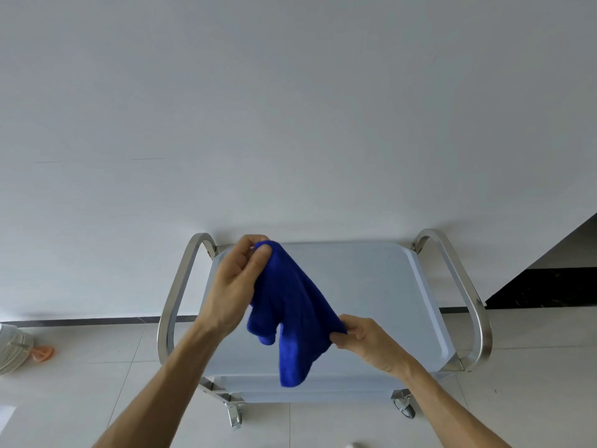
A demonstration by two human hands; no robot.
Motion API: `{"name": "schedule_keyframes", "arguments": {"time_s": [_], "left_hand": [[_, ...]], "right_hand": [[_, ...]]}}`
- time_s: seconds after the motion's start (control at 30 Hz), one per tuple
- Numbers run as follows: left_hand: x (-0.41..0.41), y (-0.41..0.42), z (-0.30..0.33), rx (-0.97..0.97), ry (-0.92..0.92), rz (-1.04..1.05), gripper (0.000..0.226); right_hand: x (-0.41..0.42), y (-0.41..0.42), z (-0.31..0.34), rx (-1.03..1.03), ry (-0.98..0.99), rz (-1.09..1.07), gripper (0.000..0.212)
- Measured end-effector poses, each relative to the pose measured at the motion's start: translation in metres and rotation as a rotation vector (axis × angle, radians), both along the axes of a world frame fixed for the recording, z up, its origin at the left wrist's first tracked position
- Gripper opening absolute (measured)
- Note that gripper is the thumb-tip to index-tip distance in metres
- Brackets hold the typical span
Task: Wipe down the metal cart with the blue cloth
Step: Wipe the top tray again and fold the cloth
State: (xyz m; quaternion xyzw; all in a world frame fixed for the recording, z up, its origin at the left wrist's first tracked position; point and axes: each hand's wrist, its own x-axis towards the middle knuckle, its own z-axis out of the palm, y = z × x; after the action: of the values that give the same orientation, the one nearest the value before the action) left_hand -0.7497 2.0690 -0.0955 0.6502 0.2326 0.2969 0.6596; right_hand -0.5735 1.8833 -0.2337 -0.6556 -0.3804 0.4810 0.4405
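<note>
A metal cart [371, 286] with a pale flat top shelf and a curved steel handle at each end stands against the white wall. Above its top I hold the blue cloth [290, 315] stretched between both hands. My left hand [235, 286] pinches one corner high up near the cart's far left. My right hand [365, 341] pinches another corner lower, towards the near edge. The rest of the cloth hangs loose below, its tip over the cart's front rim. The cloth is not lying on the shelf.
A lower shelf [316, 394] and two caster wheels [405, 407] show under the top. A white ribbed object [13, 347] with an orange piece [42, 353] lies on the tiled floor at left. A dark counter [549, 282] juts in at right.
</note>
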Motion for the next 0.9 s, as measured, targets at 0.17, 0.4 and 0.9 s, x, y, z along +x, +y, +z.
{"name": "schedule_keyframes", "arguments": {"time_s": [0.17, 0.4, 0.9], "left_hand": [[-0.021, 0.022, 0.003, 0.159, 0.097, 0.129, 0.014], [-0.054, 0.043, -0.037, 0.344, 0.396, 0.285, 0.017], [-0.143, 0.070, -0.094, 0.031, 0.388, 0.585, 0.027]], "right_hand": [[0.018, -0.003, -0.009, 0.114, 0.257, -0.248, 0.021], [0.049, 0.012, 0.034, 0.215, 0.109, -0.348, 0.030], [-0.028, 0.105, 0.013, 0.132, -0.081, -0.224, 0.028]]}}
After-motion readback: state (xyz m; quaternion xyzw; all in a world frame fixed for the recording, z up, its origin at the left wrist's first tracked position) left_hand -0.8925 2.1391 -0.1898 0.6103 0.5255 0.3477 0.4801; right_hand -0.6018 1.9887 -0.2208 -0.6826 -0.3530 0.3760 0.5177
